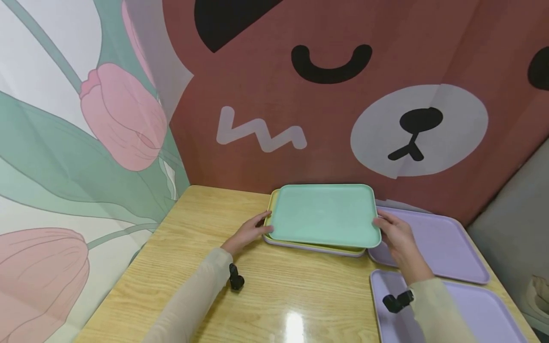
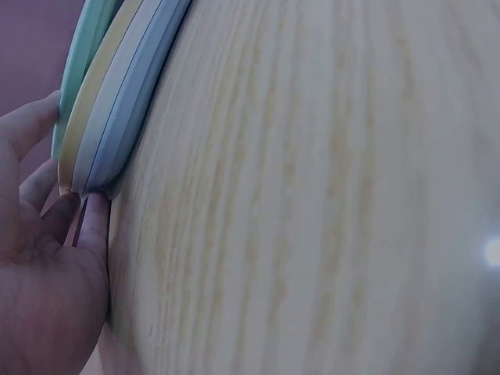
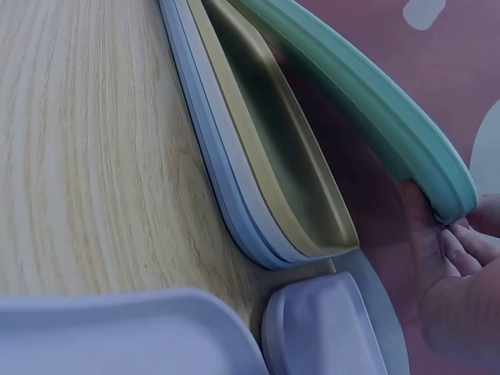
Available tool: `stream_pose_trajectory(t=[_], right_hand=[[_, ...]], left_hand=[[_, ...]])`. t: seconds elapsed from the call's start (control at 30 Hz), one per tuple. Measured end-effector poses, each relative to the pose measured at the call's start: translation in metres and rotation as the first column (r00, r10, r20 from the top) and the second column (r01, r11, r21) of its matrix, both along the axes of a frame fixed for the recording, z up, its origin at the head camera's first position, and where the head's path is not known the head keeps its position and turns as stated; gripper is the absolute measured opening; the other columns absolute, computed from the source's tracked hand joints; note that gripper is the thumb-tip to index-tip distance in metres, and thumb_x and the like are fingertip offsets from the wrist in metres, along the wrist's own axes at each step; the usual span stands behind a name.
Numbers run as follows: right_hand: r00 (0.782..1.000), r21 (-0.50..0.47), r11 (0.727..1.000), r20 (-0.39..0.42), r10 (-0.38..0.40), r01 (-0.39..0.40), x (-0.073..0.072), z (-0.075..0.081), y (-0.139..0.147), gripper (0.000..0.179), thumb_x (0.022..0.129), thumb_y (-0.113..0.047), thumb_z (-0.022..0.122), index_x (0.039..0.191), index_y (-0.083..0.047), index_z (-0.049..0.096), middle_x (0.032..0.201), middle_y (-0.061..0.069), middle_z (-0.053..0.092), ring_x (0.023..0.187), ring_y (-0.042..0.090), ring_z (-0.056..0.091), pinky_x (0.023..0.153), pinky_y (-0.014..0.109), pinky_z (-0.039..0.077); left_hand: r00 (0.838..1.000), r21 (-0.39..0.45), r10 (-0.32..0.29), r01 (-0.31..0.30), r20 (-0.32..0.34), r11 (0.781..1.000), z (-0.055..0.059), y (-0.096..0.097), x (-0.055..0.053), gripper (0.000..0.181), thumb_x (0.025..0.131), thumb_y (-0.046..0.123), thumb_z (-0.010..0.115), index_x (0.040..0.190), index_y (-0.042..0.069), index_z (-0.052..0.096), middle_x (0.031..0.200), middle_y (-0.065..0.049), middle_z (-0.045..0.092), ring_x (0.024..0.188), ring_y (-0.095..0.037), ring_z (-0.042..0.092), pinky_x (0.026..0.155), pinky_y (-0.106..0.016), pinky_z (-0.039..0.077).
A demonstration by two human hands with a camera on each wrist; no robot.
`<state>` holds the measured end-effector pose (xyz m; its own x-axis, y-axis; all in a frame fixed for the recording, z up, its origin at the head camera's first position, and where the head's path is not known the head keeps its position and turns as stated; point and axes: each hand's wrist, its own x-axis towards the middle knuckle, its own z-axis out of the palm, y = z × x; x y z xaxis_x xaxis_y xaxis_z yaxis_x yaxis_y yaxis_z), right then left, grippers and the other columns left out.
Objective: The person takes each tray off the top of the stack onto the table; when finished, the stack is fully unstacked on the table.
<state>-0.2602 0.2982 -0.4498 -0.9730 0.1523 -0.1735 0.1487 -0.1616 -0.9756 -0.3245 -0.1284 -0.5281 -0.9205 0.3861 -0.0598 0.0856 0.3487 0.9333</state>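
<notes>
A mint-green tray point(image 1: 323, 214) lies on top of a stack, its right end raised off the yellow tray point(image 3: 269, 141) beneath. Under the yellow one, a white and a blue-looking tray point(image 3: 211, 156) show at the side. My right hand point(image 1: 397, 236) pinches the green tray's right edge, thumb on one side and fingers on the other. At the stack's left end, my left hand point(image 1: 249, 233) touches the edges with fairly straight fingers. One fingertip meets the green tray point(image 2: 74, 86); others rest against the lower rims point(image 2: 98, 168).
Right of the stack, a lilac tray point(image 1: 437, 243) lies near the wall. Another lilac tray point(image 1: 386, 281) sits closer, partly under my right forearm. The wooden table point(image 1: 279, 290) meets a wall covering point(image 1: 249, 171) printed with a bear and tulips.
</notes>
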Motion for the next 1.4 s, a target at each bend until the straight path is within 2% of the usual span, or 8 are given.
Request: stream_pose_trajectory(t=[0.17, 0.23, 0.33, 0.43, 0.5, 0.73, 1.03, 1.4], right_hand=[[1.000, -0.013, 1.000, -0.022, 0.011, -0.011, 0.006, -0.001, 0.005, 0.067, 0.100, -0.010, 0.064, 0.156, 0.004, 0.029, 0.093, -0.021, 0.071, 0.085, -0.001, 0.067, 0.075, 0.017, 0.055], [0.999, -0.024, 1.000, -0.033, 0.009, -0.010, 0.008, -0.003, 0.007, 0.060, 0.100, -0.010, 0.064, 0.154, -0.002, 0.039, 0.093, -0.020, 0.071, 0.084, -0.001, 0.068, 0.075, 0.018, 0.055], [0.998, -0.063, 0.998, -0.057, 0.011, -0.014, 0.012, -0.005, 0.012, 0.036, 0.100, -0.007, 0.063, 0.134, -0.018, 0.065, 0.094, -0.018, 0.073, 0.085, 0.001, 0.069, 0.074, 0.019, 0.056], [0.996, -0.102, 0.994, -0.082, 0.026, -0.035, 0.015, -0.007, 0.017, 0.028, 0.100, -0.005, 0.062, 0.106, -0.028, 0.076, 0.096, -0.016, 0.074, 0.086, 0.003, 0.070, 0.074, 0.020, 0.057], [0.995, -0.115, 0.992, -0.093, 0.040, -0.051, 0.017, -0.008, 0.020, 0.031, 0.100, -0.003, 0.061, 0.100, -0.030, 0.077, 0.097, -0.016, 0.074, 0.087, 0.003, 0.070, 0.075, 0.020, 0.056], [0.996, -0.128, 0.989, -0.066, 0.068, -0.076, 0.025, -0.010, 0.024, 0.030, 0.101, -0.005, 0.060, 0.100, -0.031, 0.076, 0.099, -0.016, 0.073, 0.088, 0.003, 0.069, 0.076, 0.020, 0.056], [0.995, -0.096, 0.992, -0.058, 0.083, -0.088, 0.044, -0.016, 0.026, 0.031, 0.102, -0.007, 0.059, 0.099, -0.034, 0.073, 0.099, -0.016, 0.073, 0.090, 0.002, 0.068, 0.076, 0.021, 0.056], [0.994, -0.027, 0.994, -0.033, 0.104, -0.105, 0.065, -0.022, 0.026, 0.032, 0.103, -0.013, 0.060, 0.099, -0.042, 0.072, 0.099, -0.019, 0.072, 0.088, 0.001, 0.069, 0.074, 0.023, 0.056]], left_hand=[[1.000, -0.007, 0.003, -0.003, -0.002, 1.000, -0.001, -0.001, -0.001, 0.070, 0.098, 0.041, 0.067, 0.158, 0.022, 0.038, 0.167, -0.003, 0.023, 0.153, -0.027, 0.025, 0.123, -0.045, 0.025], [1.000, -0.007, 0.002, -0.002, -0.005, 1.000, -0.002, -0.001, -0.001, 0.069, 0.098, 0.040, 0.067, 0.158, 0.021, 0.038, 0.168, -0.003, 0.023, 0.153, -0.026, 0.025, 0.123, -0.044, 0.025], [1.000, -0.007, 0.001, -0.001, -0.011, 1.000, -0.003, -0.001, -0.001, 0.067, 0.099, 0.036, 0.067, 0.158, 0.021, 0.039, 0.168, -0.004, 0.023, 0.152, -0.026, 0.026, 0.123, -0.043, 0.025], [1.000, -0.008, 0.004, -0.004, -0.016, 1.000, -0.003, -0.002, -0.002, 0.066, 0.098, 0.033, 0.068, 0.157, 0.020, 0.040, 0.167, -0.005, 0.023, 0.152, -0.028, 0.027, 0.122, -0.043, 0.026], [1.000, -0.013, 0.004, -0.004, -0.023, 1.000, -0.003, -0.003, -0.003, 0.067, 0.098, 0.033, 0.069, 0.157, 0.020, 0.040, 0.167, -0.006, 0.024, 0.152, -0.028, 0.028, 0.122, -0.043, 0.027], [1.000, -0.006, -0.012, 0.012, -0.027, 1.000, -0.004, -0.004, -0.005, 0.067, 0.098, 0.028, 0.069, 0.157, 0.018, 0.040, 0.167, -0.008, 0.023, 0.151, -0.030, 0.028, 0.121, -0.044, 0.028], [1.000, -0.034, -0.001, 0.000, -0.024, 0.999, -0.001, -0.001, -0.004, 0.065, 0.097, 0.028, 0.070, 0.156, 0.021, 0.042, 0.167, -0.005, 0.025, 0.151, -0.029, 0.029, 0.122, -0.043, 0.027], [1.000, -0.035, 0.008, -0.008, -0.019, 0.999, -0.004, 0.000, -0.003, 0.066, 0.097, 0.029, 0.070, 0.156, 0.023, 0.041, 0.168, -0.005, 0.022, 0.152, -0.031, 0.027, 0.122, -0.046, 0.027]])
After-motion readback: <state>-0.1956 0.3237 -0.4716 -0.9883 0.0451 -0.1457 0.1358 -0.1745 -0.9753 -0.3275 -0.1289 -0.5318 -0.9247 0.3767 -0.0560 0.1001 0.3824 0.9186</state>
